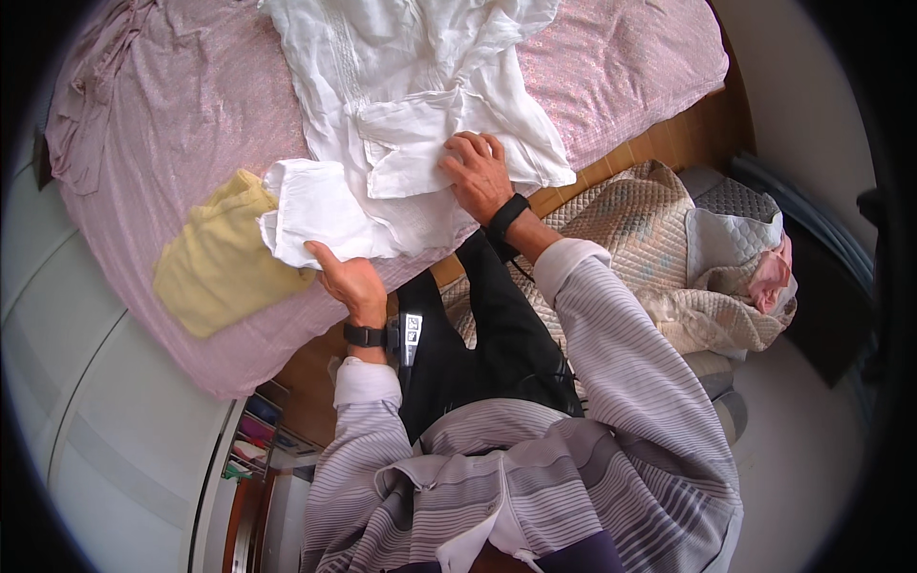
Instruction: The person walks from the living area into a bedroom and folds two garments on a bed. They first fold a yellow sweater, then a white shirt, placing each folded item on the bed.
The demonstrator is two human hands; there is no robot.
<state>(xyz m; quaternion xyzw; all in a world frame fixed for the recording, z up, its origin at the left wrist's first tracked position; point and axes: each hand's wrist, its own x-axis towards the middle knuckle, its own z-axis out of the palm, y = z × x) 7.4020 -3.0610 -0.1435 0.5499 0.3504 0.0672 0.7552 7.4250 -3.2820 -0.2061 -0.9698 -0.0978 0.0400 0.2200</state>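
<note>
A thin white garment (330, 105) lies spread over the near edge of the bed, with a sleeve-like flap (411, 143) folded across it. My left hand (351, 286) grips a doubled white part (320, 205) at its lower left, thumb on top and the other fingers hidden under the cloth. On the flap's right end rests my right hand (478, 177), its fingers bent and gathering the fabric; their tips are partly hidden. Just left of the white cloth is a folded yellow garment (215, 263), partly overlapped by it.
A pink patterned sheet (210, 86) covers the bed. Beside it on the right, a quilted beige cover (611, 220) lies heaped with a pink cloth (769, 277). White cabinet doors (124, 411) stand at the left, near a small shelf rack (250, 439) below the bed's corner.
</note>
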